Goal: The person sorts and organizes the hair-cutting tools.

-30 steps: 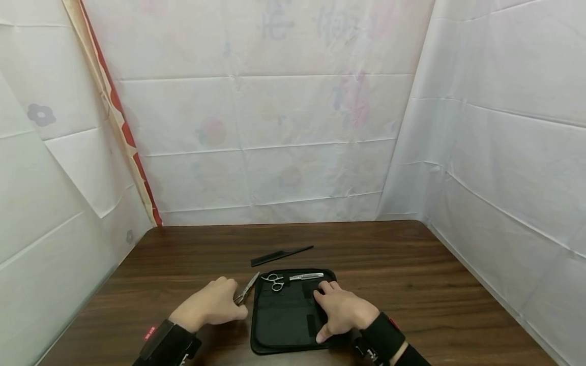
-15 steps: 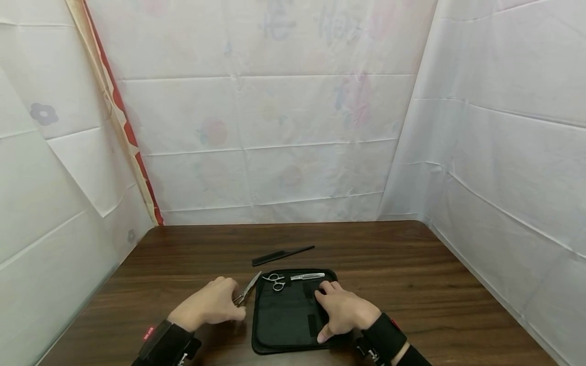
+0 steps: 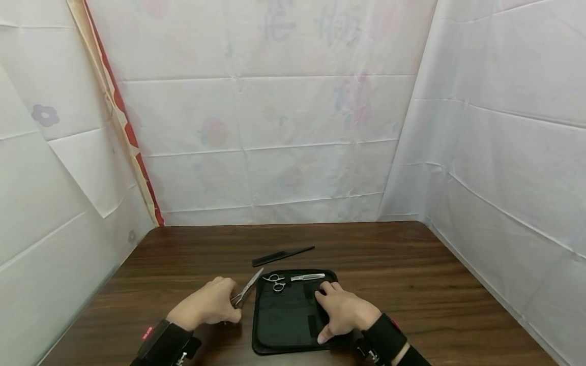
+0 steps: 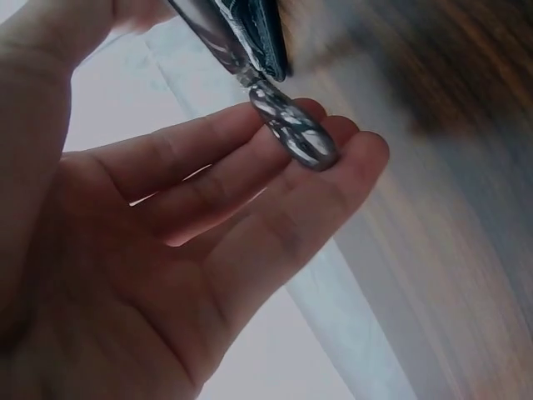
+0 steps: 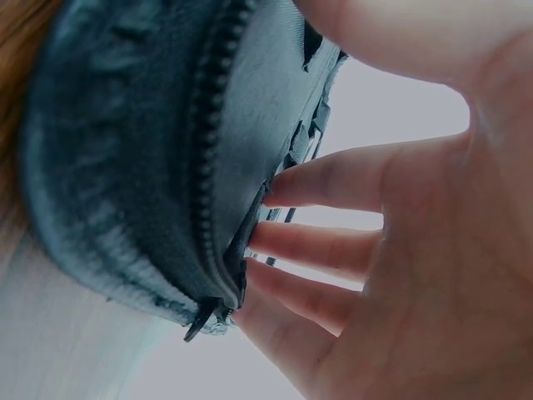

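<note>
In the head view my left hand (image 3: pixel 211 303) holds a pair of silver scissors (image 3: pixel 249 287) by its handle end, blades pointing away to the upper right, beside a black zip case (image 3: pixel 284 323). The left wrist view shows one shiny finger loop (image 4: pixel 293 129) lying along the fingertips. My right hand (image 3: pixel 347 309) rests on the case's right side, thumb and fingers spread. Up close in the right wrist view, the fairly straight fingers touch the case by its zip (image 5: pixel 208 158). A second pair of silver scissors (image 3: pixel 306 277) lies across the case's far end, under a small black loop.
A black comb (image 3: pixel 279 255) with a thin tail lies on the brown wooden table (image 3: pixel 389 264) beyond the case. White cloth sheets (image 3: pixel 284 152) hang behind the table and along both sides.
My left hand has drawn slightly left, and the scissors in it have shifted, their tips now a little farther from me. The right hand and the case stay in place.
</note>
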`<state>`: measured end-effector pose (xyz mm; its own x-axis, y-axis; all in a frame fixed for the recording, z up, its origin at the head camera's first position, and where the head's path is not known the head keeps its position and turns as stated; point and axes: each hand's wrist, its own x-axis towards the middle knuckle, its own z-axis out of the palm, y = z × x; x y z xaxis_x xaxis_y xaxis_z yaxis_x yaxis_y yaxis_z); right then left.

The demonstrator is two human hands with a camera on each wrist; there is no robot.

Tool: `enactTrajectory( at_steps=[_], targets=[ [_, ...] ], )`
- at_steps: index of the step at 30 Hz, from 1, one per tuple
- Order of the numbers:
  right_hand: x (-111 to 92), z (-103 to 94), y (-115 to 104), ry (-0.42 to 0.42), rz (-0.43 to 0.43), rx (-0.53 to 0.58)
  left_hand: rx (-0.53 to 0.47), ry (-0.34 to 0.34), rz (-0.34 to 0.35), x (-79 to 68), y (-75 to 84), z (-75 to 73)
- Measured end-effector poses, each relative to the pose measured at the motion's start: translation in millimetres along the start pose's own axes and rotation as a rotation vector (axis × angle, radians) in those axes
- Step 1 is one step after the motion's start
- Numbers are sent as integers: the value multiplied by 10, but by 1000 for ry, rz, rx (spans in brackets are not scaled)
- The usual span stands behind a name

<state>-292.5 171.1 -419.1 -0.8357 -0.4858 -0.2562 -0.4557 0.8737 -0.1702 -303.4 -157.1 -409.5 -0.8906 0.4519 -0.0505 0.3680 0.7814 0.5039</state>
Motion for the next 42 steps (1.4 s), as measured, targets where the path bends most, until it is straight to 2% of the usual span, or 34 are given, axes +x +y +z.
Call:
enactTrajectory(
  at_steps=[3, 13, 22, 28, 35, 42],
  targets=[
    [-3, 2, 1, -2, 1, 1, -20, 3, 11, 3, 5, -7],
    [7, 14, -1, 9, -2, 8, 3, 84, 98, 62, 46, -7],
    [9, 14, 1, 17, 5, 18, -100, 120, 175, 159, 80, 11],
    [8, 4, -3, 21, 7, 18, -138, 143, 192, 205, 138, 6],
    [8, -6, -8, 27, 8, 7, -256, 154, 226, 260, 216, 9],
    [-2, -12, -4, 25, 3, 15, -420, 158, 276, 336, 298, 88]
  ],
)
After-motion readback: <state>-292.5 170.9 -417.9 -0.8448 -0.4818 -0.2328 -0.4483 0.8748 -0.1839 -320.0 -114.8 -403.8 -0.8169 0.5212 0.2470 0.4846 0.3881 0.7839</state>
